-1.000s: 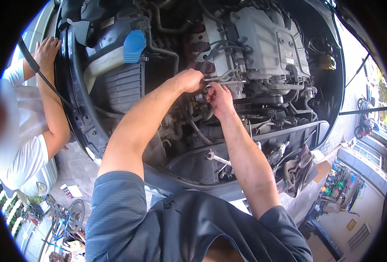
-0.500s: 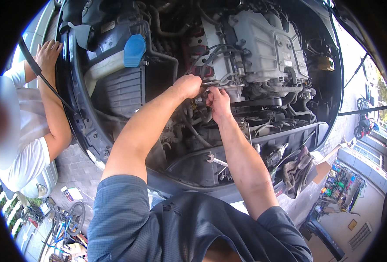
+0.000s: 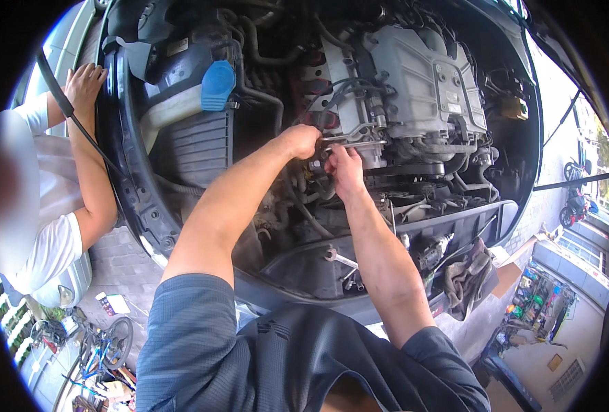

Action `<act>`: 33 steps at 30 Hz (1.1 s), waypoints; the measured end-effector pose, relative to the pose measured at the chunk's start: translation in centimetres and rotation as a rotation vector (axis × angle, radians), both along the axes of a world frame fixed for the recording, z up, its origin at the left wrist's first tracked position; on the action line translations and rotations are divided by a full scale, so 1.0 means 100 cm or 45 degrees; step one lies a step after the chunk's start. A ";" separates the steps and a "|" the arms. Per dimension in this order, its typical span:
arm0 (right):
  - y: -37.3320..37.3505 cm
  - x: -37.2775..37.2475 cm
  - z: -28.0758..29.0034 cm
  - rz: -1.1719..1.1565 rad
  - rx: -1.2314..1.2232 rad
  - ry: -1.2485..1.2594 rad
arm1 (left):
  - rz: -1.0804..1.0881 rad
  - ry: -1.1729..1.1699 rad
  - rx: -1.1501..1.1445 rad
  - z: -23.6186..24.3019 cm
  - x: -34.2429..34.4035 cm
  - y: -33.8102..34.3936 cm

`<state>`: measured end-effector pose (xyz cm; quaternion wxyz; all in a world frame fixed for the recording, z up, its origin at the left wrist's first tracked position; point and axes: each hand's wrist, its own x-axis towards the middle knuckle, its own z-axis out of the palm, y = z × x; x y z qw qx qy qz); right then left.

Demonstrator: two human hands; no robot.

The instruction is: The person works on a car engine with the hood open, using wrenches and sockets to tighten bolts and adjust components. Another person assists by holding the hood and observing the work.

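In the open engine bay, my left hand (image 3: 303, 141) is curled closed at a metal pipe or bracket (image 3: 349, 139) on the front of the engine (image 3: 424, 79); what its fingers hold is hidden. Just below and right of it, my right hand (image 3: 344, 169) has its fingers bent and pressed in under that bracket, around something too small to make out. Hoses and wiring surround both hands. A blue reservoir cap (image 3: 217, 86) lies up and left of them.
A person in white (image 3: 53, 206) leans at the left fender, hand (image 3: 84, 82) on its edge. Wrenches (image 3: 342, 261), a drill-like tool (image 3: 431, 250) and a grey rag (image 3: 464, 278) lie along the front edge. A hood strut (image 3: 576, 178) crosses at right.
The whole view has shifted slightly, the engine bay now sitting a little lower in the picture. Both my hands stay at the same bracket, the right one's fingers moving slightly.
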<state>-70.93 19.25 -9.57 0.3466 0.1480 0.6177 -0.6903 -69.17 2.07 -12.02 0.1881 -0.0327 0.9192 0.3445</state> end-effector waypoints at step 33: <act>-0.001 0.004 0.004 -0.032 -0.073 0.038 | -0.050 -0.222 -0.191 0.025 -0.009 0.009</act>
